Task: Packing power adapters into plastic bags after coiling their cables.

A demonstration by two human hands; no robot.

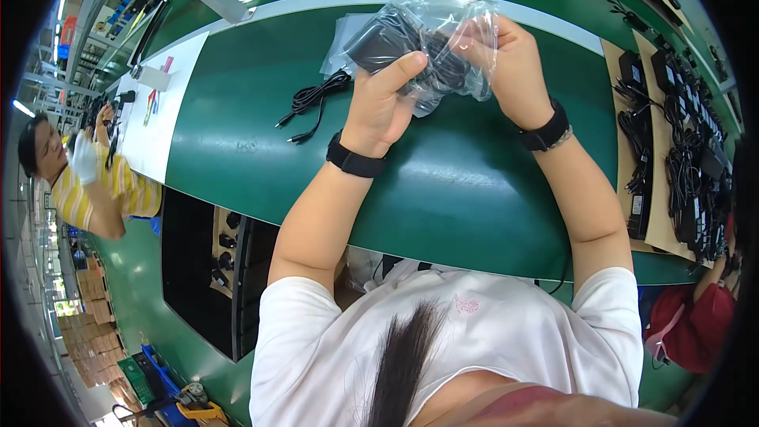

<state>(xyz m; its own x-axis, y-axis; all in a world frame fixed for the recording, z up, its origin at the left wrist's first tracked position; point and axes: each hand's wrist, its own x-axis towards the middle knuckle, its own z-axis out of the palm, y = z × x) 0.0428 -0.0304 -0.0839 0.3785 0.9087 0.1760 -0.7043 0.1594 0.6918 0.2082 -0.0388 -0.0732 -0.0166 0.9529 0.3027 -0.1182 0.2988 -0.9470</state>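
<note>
A clear plastic bag (423, 101) is held up over the green table in front of me. Inside it are a black power adapter (371, 46) and its coiled black cable (447, 71). My left hand (383, 99) grips the bag from the near left side, thumb pressed over the top. At the bag's right end, the fingers of my right hand (510, 59) are pinched on the plastic; their tips show partly through the film. A folded black cable (316, 99) with plugs lies on the table left of my left hand. Flat plastic bags (338, 46) lie behind the held one.
Cardboard trays (655, 111) with several black adapters and cables line the right side. A white board (162, 130) covers the table's left end. Nearby on the left is a person in a yellow striped top (111, 186); another in red (692, 328) is at the lower right.
</note>
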